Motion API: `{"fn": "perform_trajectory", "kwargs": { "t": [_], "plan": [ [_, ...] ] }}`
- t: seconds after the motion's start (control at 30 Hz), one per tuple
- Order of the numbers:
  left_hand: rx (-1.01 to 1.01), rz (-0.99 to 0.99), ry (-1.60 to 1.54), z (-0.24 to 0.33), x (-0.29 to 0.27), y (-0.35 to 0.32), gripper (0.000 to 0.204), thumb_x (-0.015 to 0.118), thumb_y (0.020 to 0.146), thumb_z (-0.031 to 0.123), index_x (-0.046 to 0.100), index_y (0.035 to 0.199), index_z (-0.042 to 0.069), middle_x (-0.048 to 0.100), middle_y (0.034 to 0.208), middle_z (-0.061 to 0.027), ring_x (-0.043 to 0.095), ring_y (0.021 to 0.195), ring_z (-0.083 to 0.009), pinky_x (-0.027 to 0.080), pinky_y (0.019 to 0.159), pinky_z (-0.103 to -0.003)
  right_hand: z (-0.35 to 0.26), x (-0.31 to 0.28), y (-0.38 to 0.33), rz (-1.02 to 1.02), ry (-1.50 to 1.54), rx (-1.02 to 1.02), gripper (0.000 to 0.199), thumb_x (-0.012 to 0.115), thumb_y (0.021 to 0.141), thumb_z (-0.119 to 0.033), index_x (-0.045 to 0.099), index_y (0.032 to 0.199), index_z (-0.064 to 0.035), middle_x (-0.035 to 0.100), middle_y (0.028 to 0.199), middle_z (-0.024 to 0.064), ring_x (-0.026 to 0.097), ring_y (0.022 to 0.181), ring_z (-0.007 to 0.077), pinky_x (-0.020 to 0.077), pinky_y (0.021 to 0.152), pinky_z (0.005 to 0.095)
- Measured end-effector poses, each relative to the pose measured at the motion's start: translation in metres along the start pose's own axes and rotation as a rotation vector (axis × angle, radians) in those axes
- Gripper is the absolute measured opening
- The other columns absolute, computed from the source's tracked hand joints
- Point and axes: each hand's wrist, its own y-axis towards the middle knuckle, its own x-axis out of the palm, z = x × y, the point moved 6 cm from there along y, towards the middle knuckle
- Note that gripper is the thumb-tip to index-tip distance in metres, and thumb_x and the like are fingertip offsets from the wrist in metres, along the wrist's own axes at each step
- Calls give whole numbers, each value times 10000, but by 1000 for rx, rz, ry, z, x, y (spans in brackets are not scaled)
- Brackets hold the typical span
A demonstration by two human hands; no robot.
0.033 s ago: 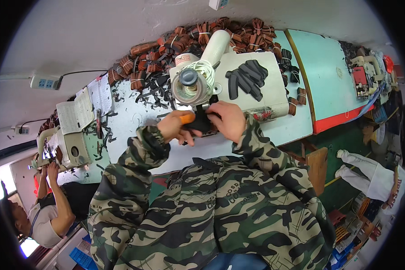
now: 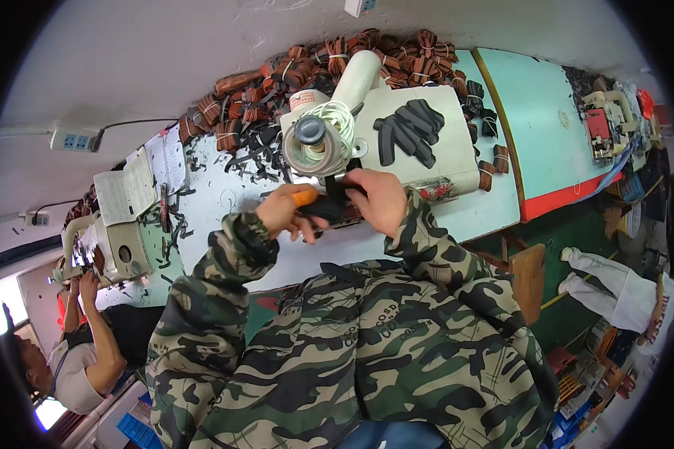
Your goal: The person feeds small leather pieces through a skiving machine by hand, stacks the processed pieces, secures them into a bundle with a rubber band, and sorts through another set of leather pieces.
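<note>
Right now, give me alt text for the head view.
Left hand and right hand in camouflage sleeves hold a black piece at a cream machine; loose dark grey strips lie on its flat bed, tied reddish-brown bundles piled behind.

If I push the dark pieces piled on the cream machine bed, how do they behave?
The dark pieces would probably slide apart: they overlap loosely on the machine bed, no tie visible. Each is likely light, looking small and slim. Rolling seems unlikely, since they look flattish.

The black piece point(image 2: 332, 209) is partly covered by the left hand point(image 2: 281, 212) — the topmost wall socket point(image 2: 361, 7) is cut off above.
</note>
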Motion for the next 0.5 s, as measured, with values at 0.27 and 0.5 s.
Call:
{"fn": "perform_trajectory", "kwargs": {
  "t": [0.27,0.5],
  "plan": [
    [15,98,-40,-3,5,9,315,390,969,219,452,1194,8,647,728,-173,575,419,-193,377,330,-231,1,0,-4,-30,51,-45,212,628,778,-78,619,981,-18,621,837,161,610,772,338,486,698,356],
    [79,243,-13,-10,-8,11,314,375,967,215,459,1177,-3,651,769,-186,636,505,-219,414,354,-245,10,-2,-6,-68,113,18,174,625,780,-124,601,936,-52,606,843,160,593,760,360,477,691,424]
  ]
}}
